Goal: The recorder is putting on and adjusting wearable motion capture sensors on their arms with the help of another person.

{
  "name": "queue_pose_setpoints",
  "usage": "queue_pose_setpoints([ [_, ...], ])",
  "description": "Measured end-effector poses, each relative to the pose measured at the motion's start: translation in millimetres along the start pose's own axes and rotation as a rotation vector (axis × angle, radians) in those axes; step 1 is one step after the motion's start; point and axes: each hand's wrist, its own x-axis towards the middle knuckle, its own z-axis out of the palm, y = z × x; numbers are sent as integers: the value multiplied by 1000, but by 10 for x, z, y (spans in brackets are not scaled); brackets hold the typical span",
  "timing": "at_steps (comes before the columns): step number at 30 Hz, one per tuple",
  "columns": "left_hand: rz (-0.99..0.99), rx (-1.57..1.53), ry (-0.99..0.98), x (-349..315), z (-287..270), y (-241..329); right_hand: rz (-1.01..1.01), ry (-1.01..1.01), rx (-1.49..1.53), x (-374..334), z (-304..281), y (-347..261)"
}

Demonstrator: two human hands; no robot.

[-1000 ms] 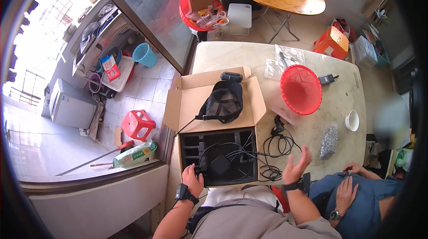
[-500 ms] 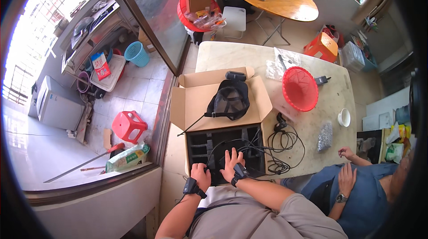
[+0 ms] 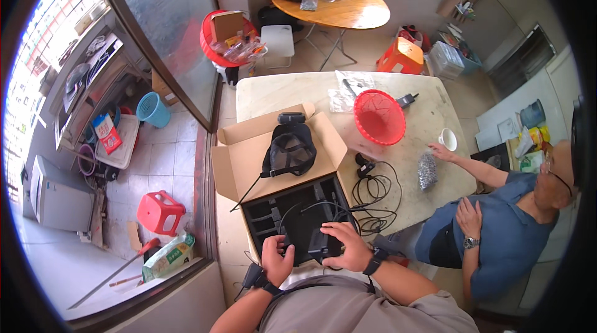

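Observation:
My right hand [image 3: 349, 247] grips a small black box-shaped device [image 3: 319, 243] over the near part of an open cardboard box [image 3: 219, 174]. Just left of it, my left hand [image 3: 277, 261] has its fingers curled at the foam's near edge, where a thin black cable [image 3: 287, 211] arcs down; what is between them is too small to make out. Black foam with cut-out slots [image 3: 258, 210] lines the box. A black mesh cap [image 3: 291, 151] with a strap rests on the raised lid. Black straps with small modules circle both my wrists.
Coiled black cables [image 3: 377, 201] lie right of the box. On the pale table [image 3: 261, 93] are a red basket [image 3: 379, 118], a white cup [image 3: 447, 139] and a bag of small metallic pieces [image 3: 427, 171]. A seated person's hand [image 3: 443, 152] reaches beside the cup.
My right hand has gone from lying spread over the foam to gripping the black device. My left fingers have curled. The view has turned right, and the other person's hand has moved toward the cup.

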Motion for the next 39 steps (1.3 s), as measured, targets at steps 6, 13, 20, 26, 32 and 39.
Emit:
queue_pose_setpoints([
  [6,-113,-529,-531,46,131,469,-45,130,-9,-354,-513,-591],
  [13,-635,-1122,-1095,35,346,885,-46,163,-123,-586,-288,-631],
  [20,-506,-1005,-889,-136,702,1243,-75,267,-212,-884,-566,-527],
  [26,-143,-558,-708,-506,1338,2001,60,536,-295,-1248,-909,-226],
  [32,-549,-1113,-855,-620,1972,2013,116,622,173,-1683,-1510,126],
  [39,-527,-870,-1087,-575,2555,2020,145,718,-208,-2192,-1418,499],
])
